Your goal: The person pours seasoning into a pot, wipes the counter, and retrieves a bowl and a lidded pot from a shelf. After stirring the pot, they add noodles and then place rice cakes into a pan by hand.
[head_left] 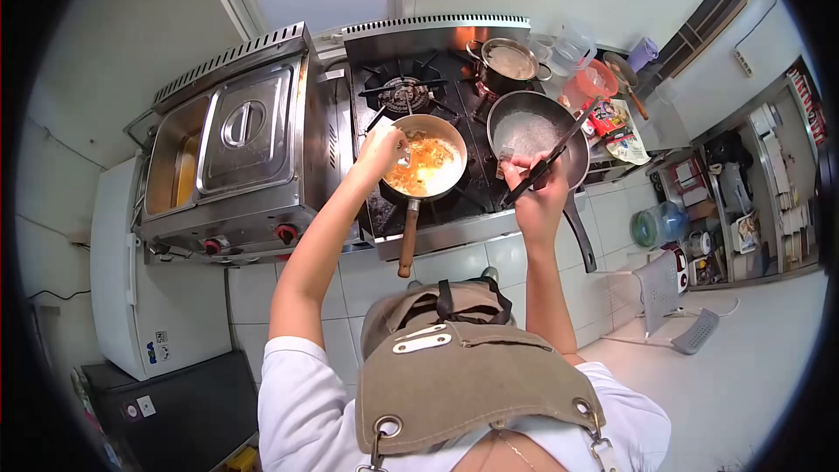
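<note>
A saucepan (461, 179) with a wooden handle (408, 240) sits on the stove, with orange-yellow food (426, 164) and a pale patch inside. My left hand (383, 153) is closed over its left rim, fingers pinched around something small and shiny whose kind I cannot tell. My right hand (540, 190) is closed on a long, thin black utensil (559, 150) that slants up to the right. A small greyish piece (505, 155) shows at its fingertips. Behind this hand stands a dark frying pan (577, 157) holding cloudy, whitish liquid (530, 129).
A two-handled pot (509, 61) stands on the back right burner; the back left burner (405, 94) is bare. Food packets (616, 131) and a red bowl (592, 83) lie to the right. A lidded steel warmer (245, 127) adjoins the stove's left. The frying pan's handle (580, 232) juts over the front edge.
</note>
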